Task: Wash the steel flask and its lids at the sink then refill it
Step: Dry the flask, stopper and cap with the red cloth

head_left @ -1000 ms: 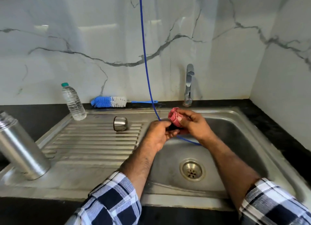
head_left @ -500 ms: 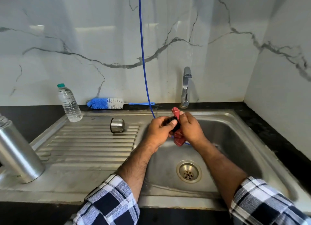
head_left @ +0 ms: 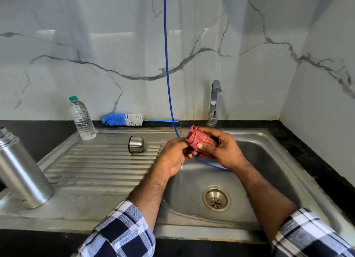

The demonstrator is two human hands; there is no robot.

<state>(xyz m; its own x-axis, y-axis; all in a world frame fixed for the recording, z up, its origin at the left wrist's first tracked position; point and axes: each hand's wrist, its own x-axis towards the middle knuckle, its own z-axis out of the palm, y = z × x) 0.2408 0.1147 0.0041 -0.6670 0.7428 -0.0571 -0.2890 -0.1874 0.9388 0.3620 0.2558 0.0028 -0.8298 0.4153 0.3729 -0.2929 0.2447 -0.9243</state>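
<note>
My right hand (head_left: 221,151) curled round a red cloth (head_left: 201,141) over the sink (head_left: 269,160), my left hand (head_left: 175,157) pinching its lower edge, steel flask (head_left: 21,172) upright on the drainboard, steel lid (head_left: 136,144) lying beside the basin.

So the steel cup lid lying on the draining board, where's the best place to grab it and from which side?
Probably across its rounded sides, coming down from above. The steel cup lid lies on its side on the ribbed draining board, with its open mouth facing left and its closed end facing right, so the curved wall is on top and nothing stands close around it. The left hand is nearest, but both hands hold the red cloth.
</note>
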